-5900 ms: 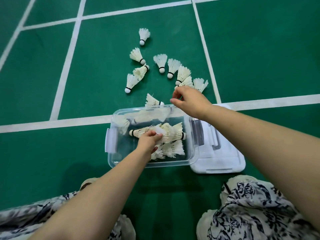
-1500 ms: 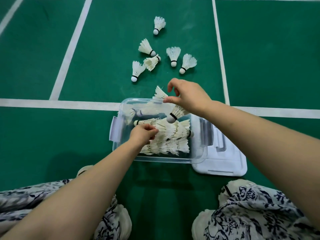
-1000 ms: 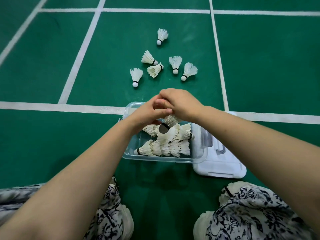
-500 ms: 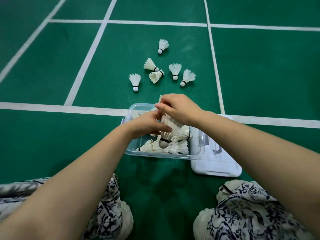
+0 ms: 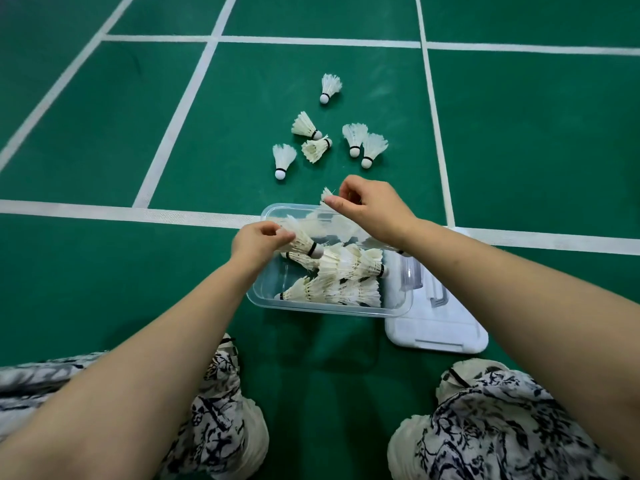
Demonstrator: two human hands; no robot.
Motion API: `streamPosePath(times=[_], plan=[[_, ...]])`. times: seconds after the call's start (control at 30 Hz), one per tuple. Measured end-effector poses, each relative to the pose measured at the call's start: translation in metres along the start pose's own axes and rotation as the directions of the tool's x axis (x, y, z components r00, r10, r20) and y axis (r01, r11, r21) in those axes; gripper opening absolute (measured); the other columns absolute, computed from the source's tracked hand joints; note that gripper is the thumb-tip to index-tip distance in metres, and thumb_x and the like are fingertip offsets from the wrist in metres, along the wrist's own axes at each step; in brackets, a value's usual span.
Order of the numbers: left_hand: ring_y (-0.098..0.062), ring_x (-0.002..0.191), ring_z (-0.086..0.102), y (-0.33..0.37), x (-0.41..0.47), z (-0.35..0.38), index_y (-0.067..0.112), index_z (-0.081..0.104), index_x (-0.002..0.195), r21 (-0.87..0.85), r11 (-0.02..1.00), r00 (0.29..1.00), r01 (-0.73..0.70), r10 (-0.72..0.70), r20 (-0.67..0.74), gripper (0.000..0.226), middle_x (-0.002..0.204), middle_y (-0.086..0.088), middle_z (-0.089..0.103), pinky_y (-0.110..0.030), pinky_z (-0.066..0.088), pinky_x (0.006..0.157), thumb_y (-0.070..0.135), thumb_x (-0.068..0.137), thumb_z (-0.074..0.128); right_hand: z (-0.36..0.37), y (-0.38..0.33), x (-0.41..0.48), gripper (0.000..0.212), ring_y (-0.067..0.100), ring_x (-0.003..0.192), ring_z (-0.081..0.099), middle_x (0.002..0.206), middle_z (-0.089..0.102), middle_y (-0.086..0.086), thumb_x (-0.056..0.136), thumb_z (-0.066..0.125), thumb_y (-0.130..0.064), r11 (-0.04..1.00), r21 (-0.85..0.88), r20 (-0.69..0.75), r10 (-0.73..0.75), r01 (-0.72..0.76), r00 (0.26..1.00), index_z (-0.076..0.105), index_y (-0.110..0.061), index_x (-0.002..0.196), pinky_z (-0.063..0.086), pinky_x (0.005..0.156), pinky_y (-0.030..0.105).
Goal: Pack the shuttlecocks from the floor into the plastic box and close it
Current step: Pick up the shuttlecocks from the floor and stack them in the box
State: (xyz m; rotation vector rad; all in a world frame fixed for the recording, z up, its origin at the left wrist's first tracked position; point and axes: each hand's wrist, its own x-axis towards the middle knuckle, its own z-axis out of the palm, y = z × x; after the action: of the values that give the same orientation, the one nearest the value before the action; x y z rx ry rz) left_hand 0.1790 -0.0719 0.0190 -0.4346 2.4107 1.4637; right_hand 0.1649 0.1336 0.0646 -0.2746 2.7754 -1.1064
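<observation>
Left hand (image 5: 258, 242) pinches shuttlecock (image 5: 304, 243) by its feathers over box (image 5: 332, 306); right hand (image 5: 367, 207) loosely curled, apparently empty, above far rim.

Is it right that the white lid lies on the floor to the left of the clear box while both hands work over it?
Not quite: the head view shows the white lid on the floor to the right of the clear box, not the left. Both hands, left and right, do work over it.
</observation>
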Motion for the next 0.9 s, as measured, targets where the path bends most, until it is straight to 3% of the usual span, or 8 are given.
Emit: streamPosePath(times=[0.17,0.3,0.37,0.57,0.67,0.83,0.9], plan=[[-0.013,0.061,0.045,-0.01,-0.001,0.008,0.017,0.062,0.069,0.155,0.988,0.994,0.006,0.01,-0.105,0.016,0.067,0.0,0.057,-0.023,0.032,0.054,0.024,0.081,0.07,0.002,0.006,0.003,0.032,0.015,0.064,0.045,0.067,0.05,-0.004,0.086,0.058,-0.048,0.998,0.048,-0.018,0.032,-0.031,0.999,0.05,-0.018,0.08,0.038,0.064,0.031],[-0.022,0.075,0.054,-0.009,0.002,0.013,0.015,0.066,0.078,0.323,0.946,0.99,-0.005,0.05,-0.132,0.014,0.079,-0.005,0.064,-0.029,0.038,0.062,0.027,0.084,0.065,0.002,0.011,0.004,0.03,0.011,0.06,0.042,0.064,0.047,-0.004,0.088,0.057,-0.046,0.993,0.11,-0.045,0.056,-0.051,0.997,0.05,-0.018,0.08,0.036,0.063,0.03],[-0.025,0.079,0.055,-0.006,0.006,0.017,0.018,0.059,0.072,0.404,0.915,0.993,-0.01,0.056,-0.101,0.016,0.081,-0.008,0.063,-0.03,0.04,0.067,0.027,0.085,0.063,0.003,0.013,0.005,0.029,0.011,0.06,0.041,0.062,0.045,-0.005,0.089,0.055,-0.045,0.988,0.141,-0.059,0.069,-0.06,0.996,0.049,-0.018,0.081,0.035,0.063,0.031],[-0.025,0.073,0.048,-0.01,0.01,0.028,0.016,0.042,0.058,0.561,0.826,0.999,0.043,-0.04,-0.018,0.034,0.076,-0.009,0.056,-0.029,0.03,0.056,0.024,0.085,0.06,0.006,0.018,0.009,0.027,0.013,0.061,0.04,0.063,0.044,-0.004,0.092,0.05,-0.044,0.981,0.18,-0.083,0.094,-0.078,0.992,0.048,-0.018,0.084,0.033,0.061,0.031],[-0.026,0.074,0.047,-0.005,0.011,0.027,0.015,0.045,0.06,0.576,0.816,0.999,0.053,-0.042,-0.032,0.03,0.076,-0.009,0.055,-0.03,0.029,0.054,0.02,0.086,0.058,0.005,0.02,0.01,0.026,0.012,0.06,0.039,0.062,0.043,-0.004,0.092,0.05,-0.043,0.977,0.201,-0.093,0.097,-0.077,0.991,0.048,-0.018,0.085,0.033,0.059,0.03],[-0.028,0.08,0.051,0.005,0.018,0.017,0.016,0.058,0.077,0.656,0.753,0.998,0.056,-0.042,-0.037,0.009,0.086,-0.011,0.059,-0.027,0.038,0.067,0.019,0.085,0.056,0.006,0.021,0.013,0.026,0.013,0.06,0.039,0.062,0.042,-0.004,0.092,0.049,-0.043,0.974,0.21,-0.099,0.103,-0.08,0.99,0.048,-0.018,0.085,0.032,0.058,0.03],[-0.029,0.083,0.054,0.008,0.022,0.012,0.012,0.064,0.085,0.695,0.718,0.999,0.043,-0.049,-0.012,0.011,0.094,-0.014,0.064,-0.028,0.039,0.068,0.02,0.084,0.057,0.007,0.02,0.013,0.027,0.014,0.06,0.039,0.062,0.043,-0.004,0.092,0.049,-0.044,0.974,0.213,-0.102,0.099,-0.075,0.99,0.048,-0.018,0.084,0.032,0.059,0.031]])
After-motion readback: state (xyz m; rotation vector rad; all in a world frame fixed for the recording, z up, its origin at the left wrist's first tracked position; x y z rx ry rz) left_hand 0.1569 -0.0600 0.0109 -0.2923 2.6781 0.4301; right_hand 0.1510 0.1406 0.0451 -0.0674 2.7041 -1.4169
